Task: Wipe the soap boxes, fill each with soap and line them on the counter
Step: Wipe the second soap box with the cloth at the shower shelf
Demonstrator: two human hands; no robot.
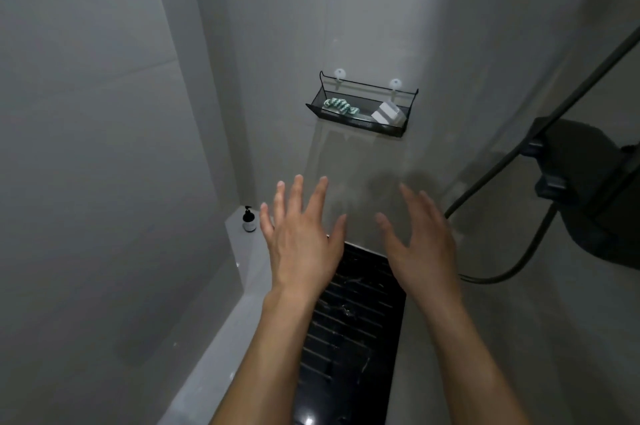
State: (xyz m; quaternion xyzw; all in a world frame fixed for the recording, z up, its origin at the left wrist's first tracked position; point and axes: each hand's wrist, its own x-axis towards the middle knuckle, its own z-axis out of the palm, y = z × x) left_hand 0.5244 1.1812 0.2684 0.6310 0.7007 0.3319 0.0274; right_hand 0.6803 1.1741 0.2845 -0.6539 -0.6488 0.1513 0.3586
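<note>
Black wire basket (pixel 360 119) on the far wall holds one green-striped item (pixel 341 106) left and two white blocks (pixel 388 114) right, while my left hand (pixel 300 238) and right hand (pixel 420 241) hover spread and empty.

Grey tiled walls (pixel 104 112), dim light

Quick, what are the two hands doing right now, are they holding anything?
Left hand: open, fingers spread, holding nothing.
Right hand: open, fingers straight, holding nothing.
</note>
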